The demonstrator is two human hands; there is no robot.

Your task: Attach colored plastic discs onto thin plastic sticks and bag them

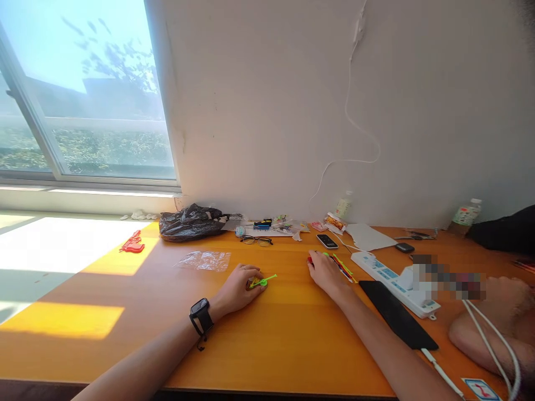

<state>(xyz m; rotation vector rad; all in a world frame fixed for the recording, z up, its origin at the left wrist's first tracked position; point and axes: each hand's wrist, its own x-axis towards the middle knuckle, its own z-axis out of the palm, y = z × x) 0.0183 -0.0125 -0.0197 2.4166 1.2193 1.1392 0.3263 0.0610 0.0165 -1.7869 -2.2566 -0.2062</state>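
My left hand (239, 288), with a black watch on its wrist, rests on the orange table (267, 345) with its fingers curled on a small yellow piece that has a green stick (264, 280) pointing right. My right hand (324, 272) lies palm down further right, over a bundle of thin coloured sticks (343, 265) in green, red and yellow. A small red piece shows at its thumb side. Whether the right fingers grip the sticks is hidden.
A white power strip (395, 282) and a black phone (397, 314) lie right of my right hand. Glasses (256, 240), a black plastic bag (190, 221), a clear wrapper (204, 259), another phone (326, 241) and bottles sit at the back. Another person's arm (489, 328) rests at far right.
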